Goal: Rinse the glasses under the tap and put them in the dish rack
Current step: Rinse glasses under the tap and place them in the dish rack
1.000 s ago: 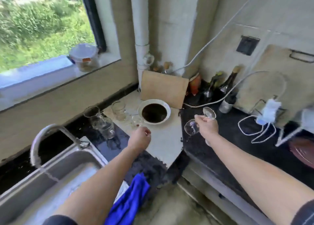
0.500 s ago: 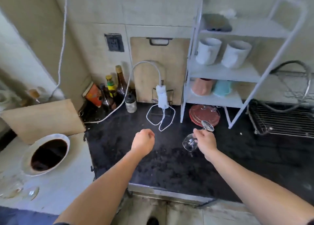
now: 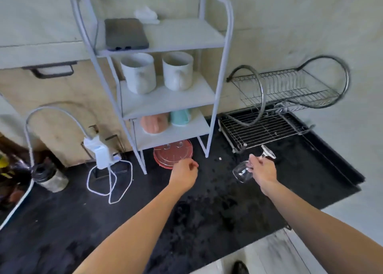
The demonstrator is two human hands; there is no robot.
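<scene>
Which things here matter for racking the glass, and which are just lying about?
For the job: wine glass, gripped by the right hand; dish rack.
Lying about: white shelf unit, white mugs, red lid, charger.

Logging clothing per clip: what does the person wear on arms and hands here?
Nothing that shows. The left forearm and right forearm are bare to the frame edge, no sleeve. The left hand and right hand carry no glove, watch or bracelet.
</scene>
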